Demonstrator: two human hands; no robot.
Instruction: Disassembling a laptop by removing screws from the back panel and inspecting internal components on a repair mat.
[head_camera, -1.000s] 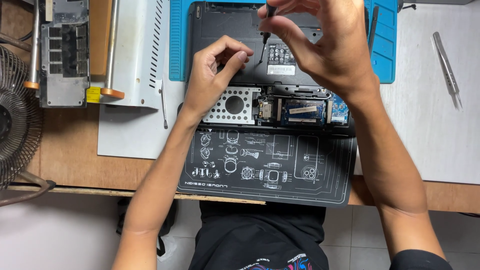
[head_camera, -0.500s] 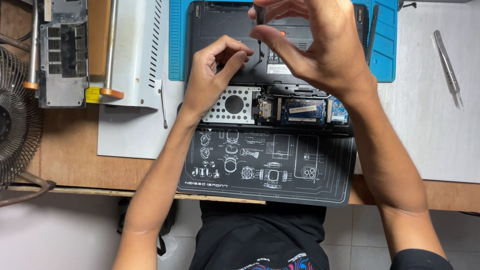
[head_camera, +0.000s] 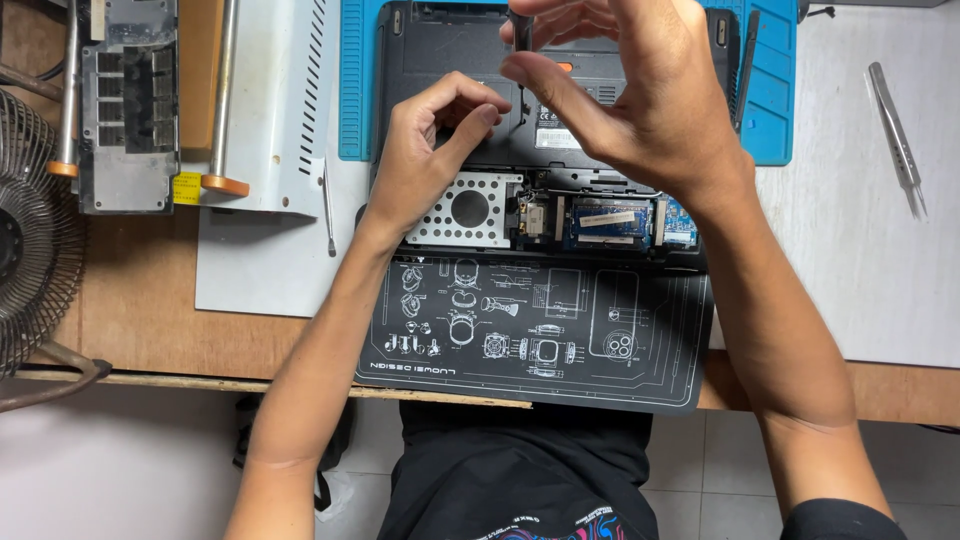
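Observation:
A black laptop (head_camera: 450, 50) lies upside down with its bottom cover off, showing a perforated metal drive bay (head_camera: 468, 210) and blue memory boards (head_camera: 610, 220). My right hand (head_camera: 640, 100) holds a thin black screwdriver (head_camera: 521, 30) upright, its tip down on the laptop's underside. My left hand (head_camera: 430, 140) rests on the laptop beside the tip, thumb and forefinger pinched together close to the shaft; whether they hold something tiny I cannot tell.
A black work mat (head_camera: 540, 330) with white drawings lies in front of the laptop, a blue mat (head_camera: 775, 90) under it. Metal tweezers (head_camera: 895, 135) lie at right. A white metal panel (head_camera: 280, 110), a grey circuit part (head_camera: 130, 110) and a fan (head_camera: 25, 240) are at left.
My right hand has shifted slightly left and up with the screwdriver, turning it. My left hand has stayed in place.

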